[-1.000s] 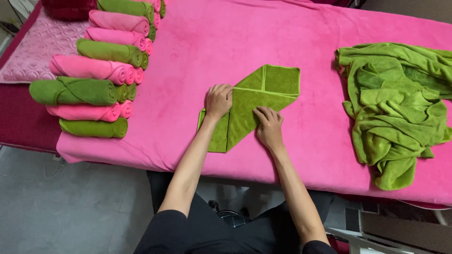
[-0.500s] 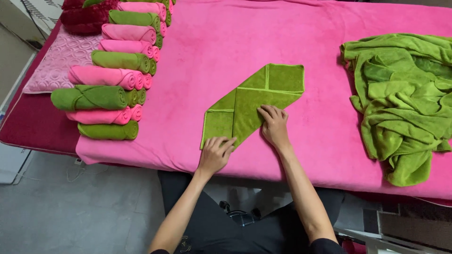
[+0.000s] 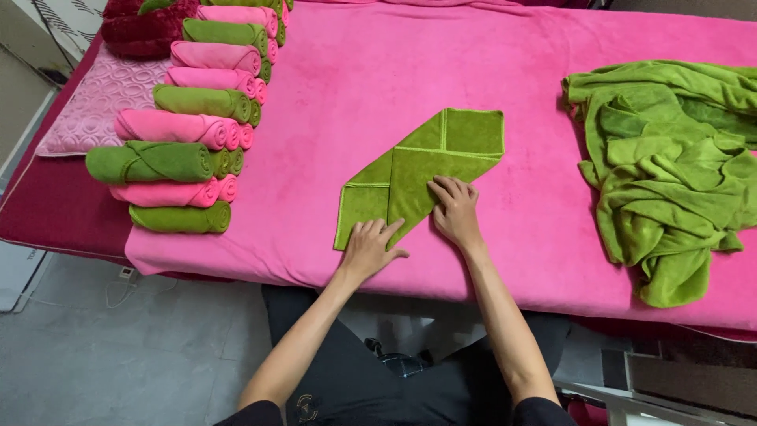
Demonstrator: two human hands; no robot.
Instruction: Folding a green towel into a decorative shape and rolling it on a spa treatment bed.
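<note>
Fingers of my left hand (image 3: 369, 248) lie spread and flat on the near corner of the folded green towel (image 3: 422, 170); my right hand (image 3: 455, 209) presses its diagonal edge, fingers together. Rolled towels (image 3: 181, 150) sit far left, a green towel pile (image 3: 670, 166) right, all on the pink table cover (image 3: 394, 71).
</note>
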